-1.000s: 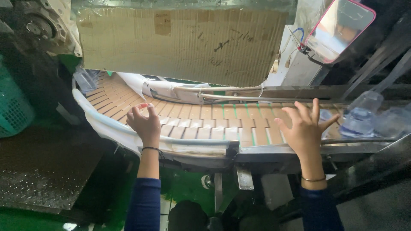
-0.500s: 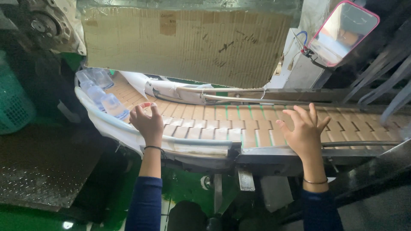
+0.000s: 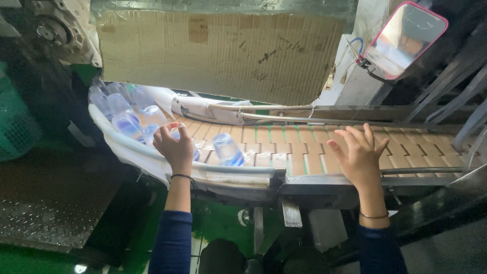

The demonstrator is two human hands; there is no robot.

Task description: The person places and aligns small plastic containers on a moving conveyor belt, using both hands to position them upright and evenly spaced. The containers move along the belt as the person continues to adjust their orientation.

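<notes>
Seen from the head camera, clear plastic bottles [image 3: 133,117] crowd the bend of a slatted conveyor [image 3: 299,147]; the left hand [image 3: 175,147], fingers loosely curled, touches one, while the right hand [image 3: 361,158] hovers spread, holding nothing. Steadying the leading bottle [image 3: 228,150] gently would likely keep it upright.

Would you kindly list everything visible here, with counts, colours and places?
clear plastic bottles: several, exact count unclear, clear with blue tint, on the belt's left bend
conveyor belt: one, tan slats, across the middle
cardboard sheet: one, brown, above the belt
mirror: one, pink-framed, upper right
basket: one, green, far left
metal tread plate: one, dark, lower left
left hand: among the bottles, fingers curled
right hand: fingers spread over bare belt
</notes>
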